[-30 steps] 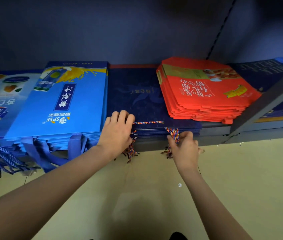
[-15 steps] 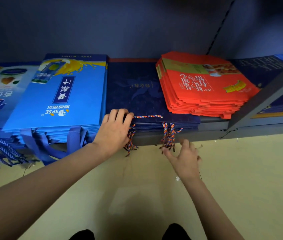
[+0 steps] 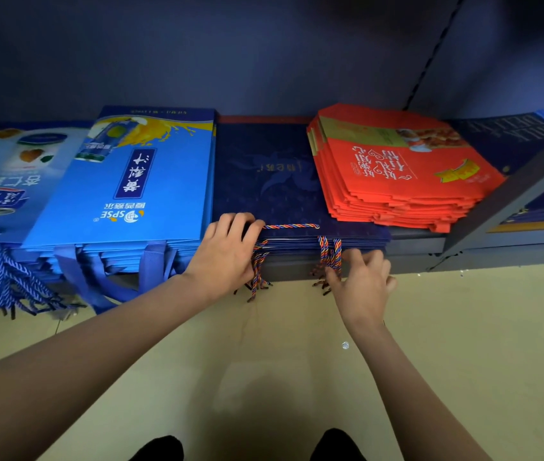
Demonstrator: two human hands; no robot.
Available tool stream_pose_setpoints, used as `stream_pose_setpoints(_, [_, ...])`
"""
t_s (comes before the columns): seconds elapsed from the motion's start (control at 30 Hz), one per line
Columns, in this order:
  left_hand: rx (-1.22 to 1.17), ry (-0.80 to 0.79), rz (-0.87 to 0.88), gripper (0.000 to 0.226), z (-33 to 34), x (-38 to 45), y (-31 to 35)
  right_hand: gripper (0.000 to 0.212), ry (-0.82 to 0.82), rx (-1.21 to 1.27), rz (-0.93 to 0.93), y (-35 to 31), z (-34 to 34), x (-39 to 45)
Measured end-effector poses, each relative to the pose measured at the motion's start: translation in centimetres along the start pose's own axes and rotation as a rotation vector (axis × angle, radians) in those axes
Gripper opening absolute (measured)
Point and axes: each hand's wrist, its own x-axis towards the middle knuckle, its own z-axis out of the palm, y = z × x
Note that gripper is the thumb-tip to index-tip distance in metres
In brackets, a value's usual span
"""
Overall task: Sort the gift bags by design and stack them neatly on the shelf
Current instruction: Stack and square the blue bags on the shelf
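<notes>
A stack of navy bags point(image 3: 274, 181) is laid flat on the shelf point(image 3: 410, 251), between a stack of blue bags point(image 3: 131, 181) on its left and a stack of red bags point(image 3: 397, 174) that overlaps its right part. A pale blue stack point(image 3: 1, 181) is seen at the far left, and more dark bags point(image 3: 510, 141) lie at the far right, behind a slanted shelf post point(image 3: 510, 201).

The left hand point(image 3: 227, 251) is rested on the front left corner of the navy stack, with the fingers curled over its edge; whether the cords there are pinched cannot be told. The right hand point(image 3: 360, 281) is held just below the front edge, its fingers loosely spread and touching the hanging striped cords point(image 3: 330, 252). One cord loop point(image 3: 292, 225) is laid across the top bag. A beige floor point(image 3: 463, 344) is seen below.
</notes>
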Motion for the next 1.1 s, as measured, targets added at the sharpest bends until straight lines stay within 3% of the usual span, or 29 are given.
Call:
stream_pose_setpoints(0.13, [-0.011,-0.024,0.036,0.084,-0.1,-0.6,-0.3,0.021,0.028,-0.090,-0.031,-0.1,0.4,-0.8])
stream_pose_setpoints(0.23, [0.054,-0.050,0.055,0.093,0.4,-2.4,0.1,0.025,0.058,-0.099,-0.140,-0.6,1.2,-3.9])
stream_pose_setpoints(0.33, [0.118,-0.050,0.181,0.095,1.7,-5.3,0.8,0.034,-0.133,-0.014,0.016,0.2,1.2,-4.7])
stream_pose_setpoints(0.4, [0.172,-0.124,0.258,0.100,2.5,-6.6,1.0,0.043,-0.007,0.093,0.051,0.4,0.4,-3.6])
stream_pose_setpoints(0.47, [0.195,-0.183,0.222,0.102,3.1,-6.6,1.2,0.037,0.243,0.200,-0.135,-0.3,-0.5,-2.9])
stream_pose_setpoints(0.5, [0.195,-0.206,0.196,0.098,3.4,-6.3,1.3,0.032,0.288,0.212,-0.258,-0.5,-0.4,-2.5])
stream_pose_setpoints(0.6, [0.222,-0.271,0.243,0.066,4.0,-5.2,2.1,0.023,0.167,0.175,-0.434,-0.4,0.8,-2.0])
stream_pose_setpoints(0.67, [0.131,-0.262,0.312,0.055,3.9,-5.1,2.4,0.018,0.144,0.223,-0.365,0.5,1.2,-2.3])
stream_pose_setpoints(0.77, [-0.060,-0.212,0.357,0.054,1.6,-5.8,1.0,0.016,0.184,0.220,-0.304,0.6,0.1,-2.5])
stream_pose_setpoints(0.97, [-0.057,-0.013,0.263,0.040,-4.7,-5.5,-7.8,0.023,0.094,0.359,-0.403,-5.0,-2.9,0.2])
stream_pose_setpoints(1.03, [-0.021,0.035,0.210,0.038,-5.9,-6.2,-9.8,0.026,-0.008,0.353,-0.506,-7.8,-3.2,0.6])
stream_pose_setpoints(1.1, [-0.035,0.057,0.050,0.043,-6.8,-7.3,-11.8,0.035,-0.165,0.343,-0.635,-10.5,-3.2,0.3])
